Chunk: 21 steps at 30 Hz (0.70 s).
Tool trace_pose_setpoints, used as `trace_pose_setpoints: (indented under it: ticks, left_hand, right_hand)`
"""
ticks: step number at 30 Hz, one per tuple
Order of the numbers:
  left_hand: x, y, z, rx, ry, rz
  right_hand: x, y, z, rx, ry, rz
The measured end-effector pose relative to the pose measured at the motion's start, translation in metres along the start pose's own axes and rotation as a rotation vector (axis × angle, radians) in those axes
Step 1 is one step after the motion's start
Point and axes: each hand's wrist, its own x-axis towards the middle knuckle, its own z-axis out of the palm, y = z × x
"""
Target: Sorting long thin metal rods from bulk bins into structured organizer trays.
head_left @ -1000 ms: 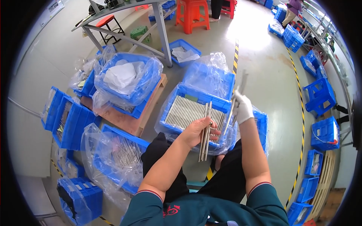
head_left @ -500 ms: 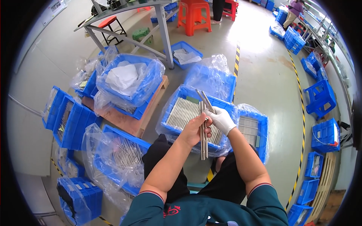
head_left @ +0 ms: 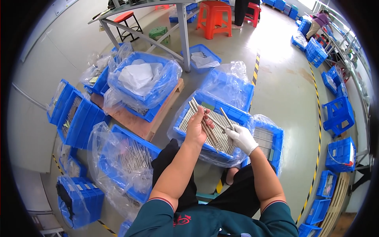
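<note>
In front of me a blue crate (head_left: pixel 239 114) lined with clear plastic holds rows of metal rods (head_left: pixel 185 120). Above it my bare left hand (head_left: pixel 198 125) is closed round a small bundle of slim metal rods (head_left: pixel 213 139), which slants across the crate. My right hand (head_left: pixel 241 139), in a white glove, grips two more metal rods (head_left: pixel 226 117) that spread apart at their far ends. One of these reaches toward the bundle; whether they touch I cannot tell.
A second blue crate of rods (head_left: pixel 278 140) stands to the right. More rods lie in a plastic-draped crate (head_left: pixel 108 166) at left. Beyond it, crates rest on a wooden pallet (head_left: pixel 148 128). A metal table leg (head_left: pixel 184 37) and red stool (head_left: pixel 215 19) stand farther off.
My hands have moved apart, the left one to the left and the right one lower. The bundle in my left hand has tilted from upright to slanting. The whole view has shifted slightly.
</note>
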Motion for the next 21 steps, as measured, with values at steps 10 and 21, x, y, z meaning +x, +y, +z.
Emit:
trace_pose_setpoints:
  ticks: [10,21]
  left_hand:
    - [0.001,-0.006,-0.002,-0.023,0.047,0.042]
    - [-0.01,-0.032,0.008,0.172,0.009,-0.022]
  right_hand:
    - [-0.002,-0.003,0.006,0.273,-0.045,0.045]
    - [0.007,-0.017,0.018,0.572,0.02,-0.011]
